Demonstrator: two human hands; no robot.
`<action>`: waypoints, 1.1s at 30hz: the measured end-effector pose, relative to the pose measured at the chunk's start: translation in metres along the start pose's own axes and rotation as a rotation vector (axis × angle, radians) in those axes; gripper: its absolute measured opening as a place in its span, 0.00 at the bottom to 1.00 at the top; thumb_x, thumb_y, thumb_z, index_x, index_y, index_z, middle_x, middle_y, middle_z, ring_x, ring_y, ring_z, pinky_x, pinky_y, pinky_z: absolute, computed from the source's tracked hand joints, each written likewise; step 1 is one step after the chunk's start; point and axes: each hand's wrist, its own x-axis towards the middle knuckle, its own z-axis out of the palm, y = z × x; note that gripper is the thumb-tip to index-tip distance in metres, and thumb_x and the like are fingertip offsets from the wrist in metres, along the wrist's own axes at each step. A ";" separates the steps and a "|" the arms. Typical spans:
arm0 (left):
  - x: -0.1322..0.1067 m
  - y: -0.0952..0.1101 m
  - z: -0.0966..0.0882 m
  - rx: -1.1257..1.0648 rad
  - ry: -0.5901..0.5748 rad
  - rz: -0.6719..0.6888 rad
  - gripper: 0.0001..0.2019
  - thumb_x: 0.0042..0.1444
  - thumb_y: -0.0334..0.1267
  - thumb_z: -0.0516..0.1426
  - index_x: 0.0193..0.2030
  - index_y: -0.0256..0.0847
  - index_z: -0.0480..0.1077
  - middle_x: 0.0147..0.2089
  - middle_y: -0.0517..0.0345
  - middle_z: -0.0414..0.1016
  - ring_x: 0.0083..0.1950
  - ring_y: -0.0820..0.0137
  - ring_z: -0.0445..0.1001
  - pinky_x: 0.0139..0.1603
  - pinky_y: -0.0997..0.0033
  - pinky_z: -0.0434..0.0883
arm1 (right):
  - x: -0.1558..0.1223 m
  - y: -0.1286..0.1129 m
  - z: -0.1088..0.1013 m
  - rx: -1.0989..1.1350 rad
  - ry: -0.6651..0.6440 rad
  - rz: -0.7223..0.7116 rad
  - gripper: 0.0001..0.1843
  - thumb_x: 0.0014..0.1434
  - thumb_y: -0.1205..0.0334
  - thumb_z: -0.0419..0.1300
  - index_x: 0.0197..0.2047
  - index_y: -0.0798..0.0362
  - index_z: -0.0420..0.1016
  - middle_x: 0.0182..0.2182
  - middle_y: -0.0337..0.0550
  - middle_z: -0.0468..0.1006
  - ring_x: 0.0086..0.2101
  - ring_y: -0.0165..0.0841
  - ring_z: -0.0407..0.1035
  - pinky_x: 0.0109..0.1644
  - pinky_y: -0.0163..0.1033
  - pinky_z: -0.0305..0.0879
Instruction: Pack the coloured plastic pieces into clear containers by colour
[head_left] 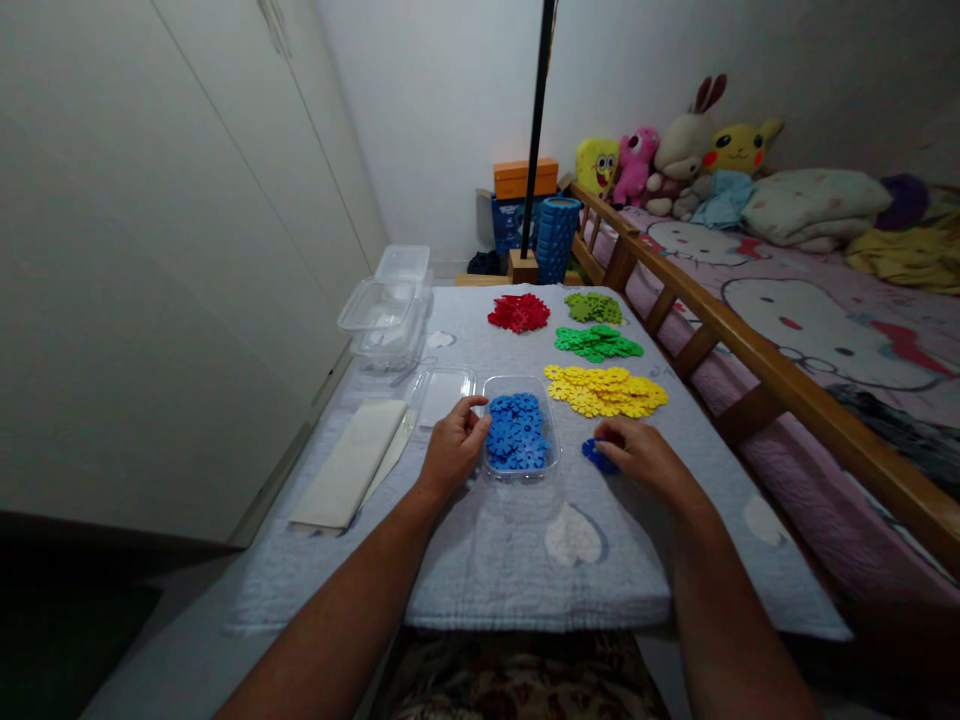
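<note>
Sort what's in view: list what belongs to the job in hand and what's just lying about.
Seemingly part of it:
- clear container, left hand at its edge
- blue pieces inside
- dark blue pieces at the right hand's fingertips
- probably the yellow and red piles

Likely just lying about:
- stuffed toys
- orange box
- pillow

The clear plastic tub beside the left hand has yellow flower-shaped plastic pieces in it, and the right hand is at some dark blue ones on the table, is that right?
Not quite: the head view shows blue flower-shaped plastic pieces, not yellow ones, in the clear plastic tub beside the left hand. The right hand is indeed at dark blue ones.
</note>
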 end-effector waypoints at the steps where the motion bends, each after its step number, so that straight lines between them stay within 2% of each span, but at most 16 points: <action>1: 0.000 0.000 0.000 -0.002 -0.002 0.001 0.16 0.62 0.45 0.56 0.53 0.42 0.75 0.26 0.67 0.66 0.28 0.72 0.68 0.32 0.72 0.63 | 0.001 -0.005 -0.004 0.044 0.003 0.001 0.04 0.59 0.63 0.61 0.34 0.50 0.77 0.32 0.42 0.81 0.34 0.37 0.73 0.40 0.41 0.66; 4: 0.000 -0.002 0.000 -0.012 -0.008 0.000 0.16 0.62 0.45 0.56 0.53 0.41 0.74 0.26 0.68 0.65 0.28 0.72 0.68 0.32 0.72 0.63 | 0.004 -0.029 -0.010 0.163 0.048 -0.035 0.05 0.61 0.61 0.61 0.37 0.50 0.79 0.34 0.42 0.82 0.35 0.37 0.75 0.40 0.41 0.67; 6: 0.000 -0.002 0.000 -0.019 -0.010 -0.002 0.16 0.62 0.45 0.56 0.53 0.41 0.74 0.26 0.68 0.66 0.28 0.72 0.67 0.32 0.72 0.63 | 0.007 -0.049 -0.006 0.202 0.084 -0.096 0.05 0.62 0.62 0.62 0.40 0.49 0.80 0.36 0.42 0.83 0.37 0.37 0.75 0.43 0.41 0.68; 10: 0.000 0.000 0.000 -0.019 -0.012 -0.011 0.16 0.61 0.45 0.57 0.52 0.41 0.75 0.26 0.68 0.66 0.27 0.73 0.67 0.32 0.72 0.63 | 0.012 -0.085 0.018 0.148 0.074 -0.243 0.05 0.62 0.67 0.62 0.39 0.48 0.79 0.35 0.41 0.82 0.39 0.37 0.74 0.48 0.43 0.67; 13: 0.000 0.001 -0.001 -0.017 -0.015 -0.016 0.16 0.61 0.45 0.57 0.52 0.41 0.75 0.26 0.67 0.66 0.27 0.72 0.68 0.32 0.72 0.63 | 0.015 -0.094 0.035 0.083 0.050 -0.281 0.07 0.61 0.68 0.63 0.40 0.47 0.80 0.37 0.42 0.82 0.40 0.38 0.73 0.49 0.45 0.67; 15: 0.000 0.002 -0.001 -0.019 -0.013 -0.014 0.16 0.61 0.45 0.56 0.52 0.41 0.75 0.26 0.67 0.66 0.28 0.72 0.68 0.32 0.72 0.63 | 0.016 -0.089 0.036 0.079 0.084 -0.279 0.08 0.62 0.67 0.63 0.43 0.47 0.80 0.41 0.44 0.83 0.42 0.39 0.73 0.51 0.47 0.67; 17: 0.000 0.002 0.000 -0.020 -0.009 -0.009 0.16 0.61 0.45 0.56 0.52 0.41 0.75 0.26 0.67 0.66 0.28 0.72 0.68 0.32 0.72 0.63 | 0.016 -0.074 0.028 0.097 0.134 -0.246 0.09 0.62 0.66 0.61 0.45 0.47 0.80 0.44 0.45 0.83 0.41 0.39 0.73 0.51 0.47 0.67; 20: 0.000 0.001 0.000 -0.020 -0.007 -0.007 0.16 0.62 0.45 0.56 0.52 0.41 0.75 0.26 0.67 0.66 0.28 0.72 0.68 0.32 0.72 0.63 | 0.012 -0.042 0.009 0.089 0.162 -0.119 0.07 0.63 0.63 0.59 0.42 0.50 0.79 0.41 0.46 0.82 0.38 0.37 0.73 0.47 0.44 0.68; 23: -0.001 0.001 0.000 -0.020 -0.011 -0.006 0.16 0.62 0.45 0.56 0.52 0.41 0.75 0.26 0.67 0.65 0.28 0.72 0.67 0.32 0.72 0.63 | 0.004 -0.009 -0.003 0.003 0.115 0.019 0.07 0.59 0.62 0.62 0.40 0.51 0.79 0.38 0.46 0.81 0.37 0.38 0.73 0.44 0.43 0.67; 26: 0.000 0.001 0.000 -0.024 -0.015 -0.005 0.16 0.62 0.45 0.57 0.52 0.41 0.74 0.25 0.68 0.64 0.27 0.73 0.66 0.32 0.72 0.62 | -0.005 0.014 -0.003 -0.061 0.014 0.080 0.10 0.54 0.62 0.66 0.42 0.52 0.79 0.38 0.47 0.79 0.39 0.39 0.73 0.44 0.42 0.67; 29: 0.000 0.001 0.000 -0.027 -0.015 -0.005 0.16 0.62 0.45 0.57 0.52 0.41 0.74 0.25 0.68 0.64 0.27 0.73 0.66 0.32 0.72 0.62 | -0.010 0.022 0.004 -0.114 -0.038 0.064 0.08 0.53 0.63 0.66 0.39 0.51 0.78 0.37 0.45 0.77 0.39 0.38 0.72 0.45 0.42 0.65; 33: 0.000 0.000 0.000 -0.015 -0.007 -0.004 0.16 0.62 0.45 0.56 0.52 0.41 0.74 0.25 0.68 0.64 0.27 0.73 0.67 0.32 0.72 0.62 | -0.009 0.021 0.010 -0.108 -0.016 0.055 0.07 0.50 0.64 0.65 0.34 0.50 0.73 0.35 0.42 0.76 0.37 0.37 0.70 0.42 0.40 0.64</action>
